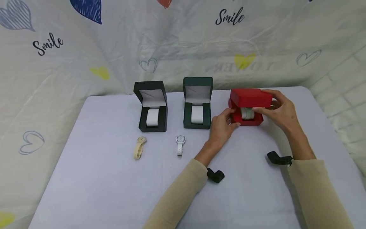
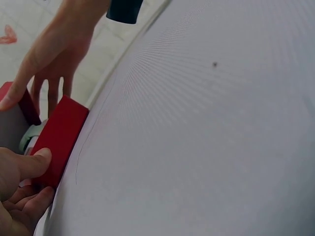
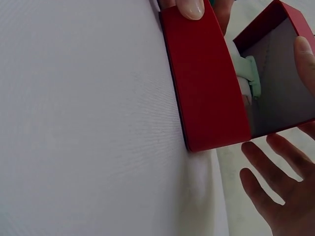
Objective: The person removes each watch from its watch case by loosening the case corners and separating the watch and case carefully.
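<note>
A red watch box (image 1: 251, 98) stands at the right of the table with its lid partly lowered. Inside, a pale green watch (image 3: 253, 73) is wrapped round a light cushion, its upper part hidden by the lid. My left hand (image 1: 221, 127) grips the left side of the base, thumb on the front wall (image 2: 61, 132). With the thumb at its front edge and fingers at its right side, my right hand (image 1: 281, 109) holds the lid (image 3: 290, 73).
A black watch box (image 1: 152, 129) and a dark green watch box (image 1: 197, 126) stand open to the left, each with a white cushion. In front of them lie a gold watch (image 1: 138, 149) and a white watch (image 1: 180, 144). A printed cloth (image 1: 177, 41) hangs behind the table.
</note>
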A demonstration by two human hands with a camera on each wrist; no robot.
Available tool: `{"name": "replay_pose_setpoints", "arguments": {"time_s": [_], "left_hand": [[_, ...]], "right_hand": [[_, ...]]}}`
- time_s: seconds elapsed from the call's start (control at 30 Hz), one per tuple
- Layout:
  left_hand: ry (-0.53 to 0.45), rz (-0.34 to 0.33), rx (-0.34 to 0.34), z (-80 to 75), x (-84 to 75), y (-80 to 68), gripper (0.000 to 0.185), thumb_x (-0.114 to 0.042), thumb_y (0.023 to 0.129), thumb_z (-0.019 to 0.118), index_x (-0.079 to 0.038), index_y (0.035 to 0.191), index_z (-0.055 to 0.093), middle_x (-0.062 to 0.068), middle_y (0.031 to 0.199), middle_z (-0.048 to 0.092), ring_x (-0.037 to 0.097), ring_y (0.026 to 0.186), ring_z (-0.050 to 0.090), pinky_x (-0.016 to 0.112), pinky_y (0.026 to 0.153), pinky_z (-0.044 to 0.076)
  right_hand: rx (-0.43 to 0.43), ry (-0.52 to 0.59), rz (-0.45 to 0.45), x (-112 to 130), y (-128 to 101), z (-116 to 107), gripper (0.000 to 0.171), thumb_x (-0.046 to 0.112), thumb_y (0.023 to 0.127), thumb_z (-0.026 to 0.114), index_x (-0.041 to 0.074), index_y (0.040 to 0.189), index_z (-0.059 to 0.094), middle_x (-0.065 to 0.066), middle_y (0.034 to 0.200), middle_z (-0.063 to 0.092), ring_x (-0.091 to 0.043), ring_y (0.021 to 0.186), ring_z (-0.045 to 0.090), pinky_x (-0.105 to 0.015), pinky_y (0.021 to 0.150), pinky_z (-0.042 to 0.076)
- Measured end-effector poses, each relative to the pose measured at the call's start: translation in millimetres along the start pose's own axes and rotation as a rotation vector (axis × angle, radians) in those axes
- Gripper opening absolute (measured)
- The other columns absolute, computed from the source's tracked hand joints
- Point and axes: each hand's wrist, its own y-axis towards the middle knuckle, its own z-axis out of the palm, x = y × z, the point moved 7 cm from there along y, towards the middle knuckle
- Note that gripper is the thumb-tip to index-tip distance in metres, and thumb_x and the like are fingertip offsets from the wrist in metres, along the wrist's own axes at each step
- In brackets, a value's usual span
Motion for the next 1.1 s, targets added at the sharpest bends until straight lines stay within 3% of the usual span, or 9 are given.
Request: {"name": "replay_pose_setpoints", "arguments": {"time_s": [0.2, 0.83, 1.1], "left_hand": [[-0.006, -0.011, 0.007, -0.1, -0.1, 0.4, 0.053, -0.007, 0.091, 0.079, -0.009, 0.141, 0.061, 0.008, 0.146, 0.065, 0.017, 0.130, 0.067, 0.018, 0.096, 0.057], [-0.012, -0.006, 0.003, -2.6, -0.9, -0.3, 0.053, -0.006, 0.090, 0.080, -0.008, 0.140, 0.061, 0.008, 0.144, 0.067, 0.018, 0.128, 0.068, 0.019, 0.096, 0.057], [-0.007, 0.000, 0.000, -1.5, -0.2, -0.8, 0.053, -0.007, 0.090, 0.080, -0.009, 0.140, 0.062, 0.007, 0.142, 0.068, 0.015, 0.127, 0.069, 0.018, 0.095, 0.057]], "right_hand": [[0.022, 0.038, -0.015, 5.9, 1.8, 0.8, 0.068, 0.025, 0.089, 0.084, 0.032, 0.150, 0.053, 0.023, 0.126, 0.054, 0.002, 0.102, 0.060, -0.006, 0.074, 0.052], [0.048, 0.107, -0.072, 7.5, 7.3, 8.9, 0.068, 0.015, 0.093, 0.078, 0.023, 0.153, 0.047, 0.022, 0.129, 0.052, 0.001, 0.113, 0.056, -0.001, 0.084, 0.050], [0.056, 0.124, -0.028, 5.1, 9.4, 9.8, 0.064, 0.020, 0.096, 0.075, 0.026, 0.153, 0.046, 0.022, 0.129, 0.052, 0.000, 0.110, 0.056, -0.005, 0.081, 0.051]]}}
